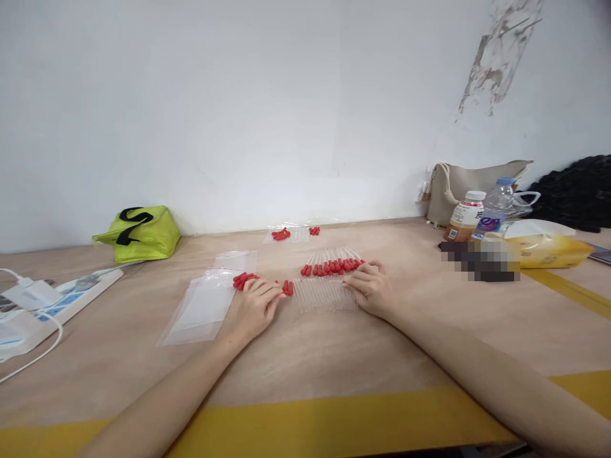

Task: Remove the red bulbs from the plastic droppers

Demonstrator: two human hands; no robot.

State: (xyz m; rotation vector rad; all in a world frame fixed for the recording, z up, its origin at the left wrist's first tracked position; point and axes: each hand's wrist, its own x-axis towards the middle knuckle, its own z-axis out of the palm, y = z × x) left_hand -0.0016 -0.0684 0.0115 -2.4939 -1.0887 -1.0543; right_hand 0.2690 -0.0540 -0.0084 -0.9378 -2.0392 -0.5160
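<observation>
My left hand (258, 304) rests on the wooden table (334, 356) with fingers curled, pinching at the loose red rubber bulbs (244, 279) just beyond it. My right hand (370, 286) lies at the right end of a row of bare glass tubes (321, 294), fingers bent and touching them. Behind that row sits a fan of glass droppers with red bulbs fitted (333, 263). What each hand holds, if anything, is too small to make out.
Clear zip bags (205, 305) lie left of the bulbs; a small bag with more red bulbs (286, 234) sits near the wall. A lime-green pouch (138, 233), a power strip with a charger (57, 296), two bottles (465, 216), a beige bag (470, 181) and a yellow pack (548, 251) line the sides.
</observation>
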